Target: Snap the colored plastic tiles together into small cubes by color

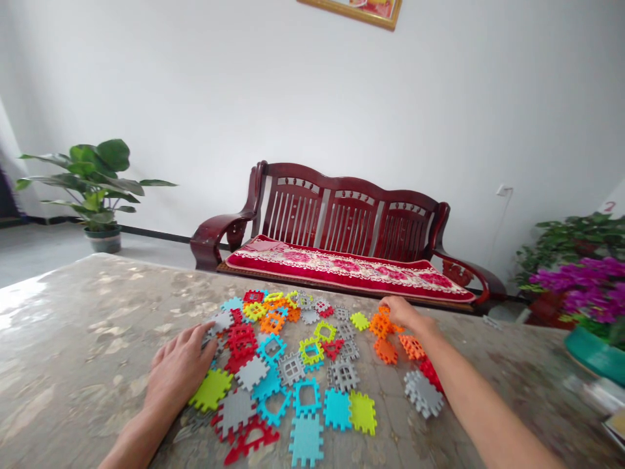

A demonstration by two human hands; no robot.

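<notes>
Many notched plastic building tiles lie in a loose pile in front of me, in red, grey, blue, yellow-green and orange. My left hand rests at the pile's left edge. Its fingers are stretched out against a grey tile, with a green tile just below the hand. At the right, my right hand has its fingers closed at a small orange tile, partly hiding it. Other orange tiles lie under and beside that hand. A stack of grey tiles sits close to my right forearm, beside red ones.
The tiles lie on a table with a patterned grey-brown cover. Beyond its far edge stands a dark red wooden bench with a red floral cover. A teal pot of purple flowers stands at the right, and a potted plant at the left.
</notes>
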